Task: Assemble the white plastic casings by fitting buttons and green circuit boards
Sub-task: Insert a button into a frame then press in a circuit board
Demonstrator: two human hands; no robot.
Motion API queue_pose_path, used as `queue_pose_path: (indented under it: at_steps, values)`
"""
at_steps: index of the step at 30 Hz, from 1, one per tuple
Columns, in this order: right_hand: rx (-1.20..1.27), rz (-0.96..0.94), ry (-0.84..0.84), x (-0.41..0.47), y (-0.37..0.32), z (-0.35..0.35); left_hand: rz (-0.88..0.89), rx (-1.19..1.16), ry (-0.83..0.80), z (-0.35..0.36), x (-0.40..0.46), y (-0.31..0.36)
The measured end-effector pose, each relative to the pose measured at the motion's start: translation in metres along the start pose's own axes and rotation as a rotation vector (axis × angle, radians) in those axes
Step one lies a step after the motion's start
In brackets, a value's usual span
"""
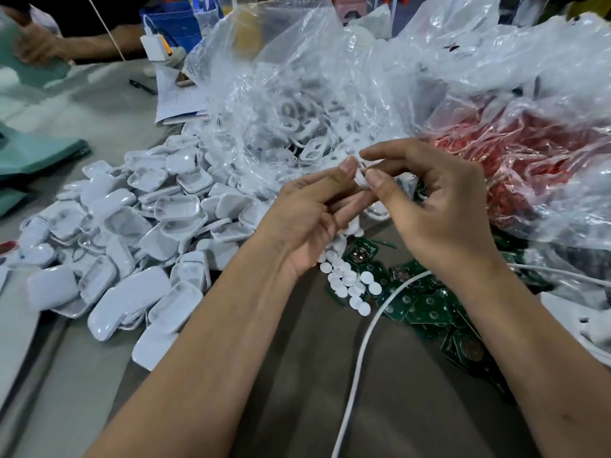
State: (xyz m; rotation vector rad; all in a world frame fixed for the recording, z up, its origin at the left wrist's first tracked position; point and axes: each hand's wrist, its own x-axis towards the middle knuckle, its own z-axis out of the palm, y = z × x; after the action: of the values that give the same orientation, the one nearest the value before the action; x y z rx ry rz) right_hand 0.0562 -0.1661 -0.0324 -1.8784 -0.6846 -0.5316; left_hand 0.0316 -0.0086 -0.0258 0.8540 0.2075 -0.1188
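Note:
My left hand (pixel 310 213) and my right hand (pixel 426 206) meet at the middle of the view and together pinch a small white casing part (pixel 361 180) between thumbs and fingertips; most of it is hidden by my fingers. Below my hands lie several round white buttons (pixel 347 279) in a loose cluster. To their right spreads a heap of green circuit boards (pixel 426 302). A big pile of white plastic casings (pixel 139 246) covers the table on the left.
A clear plastic bag (pixel 297 104) holds more white casings behind my hands. Another bag with red parts (pixel 535 166) lies at the right. A white cable (pixel 363 352) runs across the boards. Another person's hand (pixel 39 44) and papers (pixel 178 100) are far left.

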Motion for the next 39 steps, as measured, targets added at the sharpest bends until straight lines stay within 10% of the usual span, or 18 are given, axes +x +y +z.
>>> queue_pose_path:
  at_steps: [10, 16, 20, 29, 39]
  values:
    - [0.113, 0.069, -0.074, -0.001, 0.005, -0.011, -0.064, 0.048, 0.054, -0.004, 0.001, 0.015]
    - [0.02, 0.25, -0.796, 0.0, 0.004, -0.027, -0.018, 0.184, 0.093, -0.011, 0.001, 0.023]
    - [0.005, 0.339, -0.913, 0.001, 0.006, -0.023, 0.008, 0.387, 0.119, -0.012, 0.002, 0.02]
    - [-0.02, 0.364, -0.798, 0.001, 0.005, -0.027, 0.182, 0.563, 0.176, -0.011, 0.003, 0.011]
    - [0.466, 0.669, -0.162, 0.005, 0.013, -0.027, 0.241, 0.725, 0.103, -0.004, 0.003, -0.002]
